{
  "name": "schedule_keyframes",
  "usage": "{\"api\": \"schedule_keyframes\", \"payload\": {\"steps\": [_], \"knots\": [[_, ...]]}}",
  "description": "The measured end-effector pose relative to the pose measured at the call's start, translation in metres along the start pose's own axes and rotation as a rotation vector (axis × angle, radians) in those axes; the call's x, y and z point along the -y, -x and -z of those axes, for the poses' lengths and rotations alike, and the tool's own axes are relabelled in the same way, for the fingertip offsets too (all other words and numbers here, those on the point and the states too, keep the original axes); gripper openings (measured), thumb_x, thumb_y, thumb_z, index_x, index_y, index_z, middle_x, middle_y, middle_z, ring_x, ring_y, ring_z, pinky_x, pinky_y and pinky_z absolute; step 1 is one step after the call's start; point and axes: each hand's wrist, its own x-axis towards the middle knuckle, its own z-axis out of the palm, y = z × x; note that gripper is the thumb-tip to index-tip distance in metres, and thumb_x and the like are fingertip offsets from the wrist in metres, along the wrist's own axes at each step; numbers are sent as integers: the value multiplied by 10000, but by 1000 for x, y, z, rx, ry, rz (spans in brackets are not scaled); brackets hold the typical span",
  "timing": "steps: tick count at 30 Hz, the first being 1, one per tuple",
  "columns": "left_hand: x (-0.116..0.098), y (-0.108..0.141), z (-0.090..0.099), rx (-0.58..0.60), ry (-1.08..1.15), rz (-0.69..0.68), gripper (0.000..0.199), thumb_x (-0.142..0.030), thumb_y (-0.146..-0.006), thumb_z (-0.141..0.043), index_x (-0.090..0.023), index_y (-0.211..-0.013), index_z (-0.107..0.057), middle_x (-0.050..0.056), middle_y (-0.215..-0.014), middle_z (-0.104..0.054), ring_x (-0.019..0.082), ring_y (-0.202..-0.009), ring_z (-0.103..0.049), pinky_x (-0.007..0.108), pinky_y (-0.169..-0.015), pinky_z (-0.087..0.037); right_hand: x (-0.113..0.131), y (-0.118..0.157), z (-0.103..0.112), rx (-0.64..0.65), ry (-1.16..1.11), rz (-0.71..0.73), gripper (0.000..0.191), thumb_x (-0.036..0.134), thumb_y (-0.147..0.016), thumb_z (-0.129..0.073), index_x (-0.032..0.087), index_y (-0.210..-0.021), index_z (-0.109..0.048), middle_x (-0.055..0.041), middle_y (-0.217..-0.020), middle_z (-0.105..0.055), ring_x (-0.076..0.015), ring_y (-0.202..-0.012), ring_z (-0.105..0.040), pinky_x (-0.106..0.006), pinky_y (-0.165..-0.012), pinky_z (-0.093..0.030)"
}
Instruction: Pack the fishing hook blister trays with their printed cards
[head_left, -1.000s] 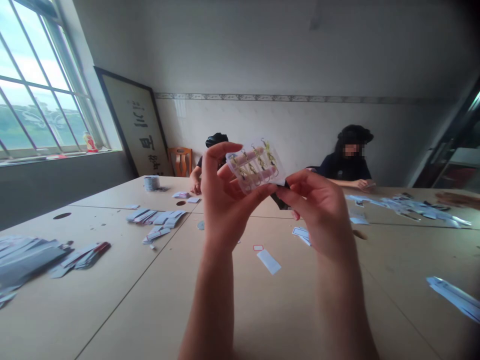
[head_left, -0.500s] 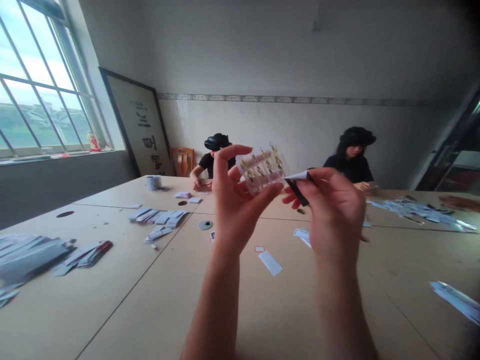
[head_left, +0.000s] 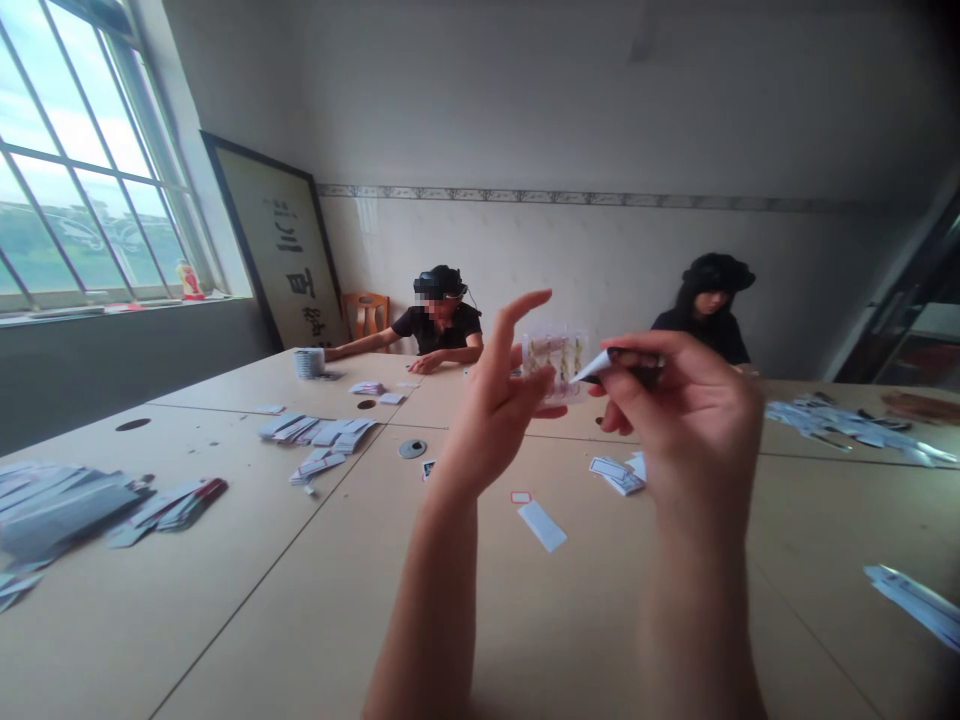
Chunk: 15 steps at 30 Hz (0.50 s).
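Observation:
Up in front of me, my left hand (head_left: 499, 410) grips a small clear plastic case (head_left: 576, 350) between its thumb and lower fingers, with the index finger raised off it. Several little yellowish pieces show through the clear plastic; in this frame they are too blurred to name. My right hand (head_left: 682, 400) pinches a folded strip (head_left: 595, 367), white on one side and dark on the other. The strip's white pointed end is at the case's right edge; whether the two touch, I cannot tell. My right fingers hide part of the strip.
Paper slips (head_left: 319, 437) lie in piles on the wide table (head_left: 300, 620), with a larger heap (head_left: 67, 505) at left. A tape-like roll (head_left: 308, 363) stands farther back. Two co-workers (head_left: 442, 320) sit across the table. A loose white slip (head_left: 541, 526) lies below my hands.
The case has moved right and slightly down and turned more level. My left index finger has lifted off it. The strip has turned in my right hand, and the left co-worker's arm now reaches the roll.

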Motion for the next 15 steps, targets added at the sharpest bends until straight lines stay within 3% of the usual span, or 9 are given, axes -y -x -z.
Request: {"api": "schedule_keyframes", "payload": {"steps": [4, 6, 9, 15], "knots": [[-2, 0, 2, 47, 22, 6, 319, -222, -914, -604, -267, -1195, -461, 28, -1009, -643, 138, -785, -661, 192, -547, -617, 0, 1, -2, 74, 17, -62, 263, 214, -786, -789, 237, -1031, -696, 19, -730, -682, -93, -500, -551, -201, -449, -473], [-3, 0, 3, 55, 30, 7, 264, -225, -911, -609, -252, -1129, -463, 16, -953, -628, 127, -751, -640, 152, -470, -572, 0, 1, -2, 68, 14, -78, 244, 221, -786, -793, 227, -998, -671, 24, -719, -672, -100, -530, -574, -205, -482, -486], [-4, 0, 2, 53, 63, 41, 269, -225, -899, -635, -242, -1109, -468, 11, -958, -632, 132, -777, -655, 181, -508, -608, -2, 0, -3, 47, 31, -67, 169, 238, -791, -791, 199, -880, -653, 30, -669, -635, -96, -530, -569, -196, -470, -456], [-9, 2, 3, 103, 186, 86, 205, -315, -948, -611, -233, -1109, -515, 0, -930, -635, 137, -826, -676, 258, -619, -668, -8, -2, -5, 47, 45, -1, 115, 219, -815, -752, 194, -855, -647, 29, -637, -616, -83, -476, -526, -180, -390, -393]]}}
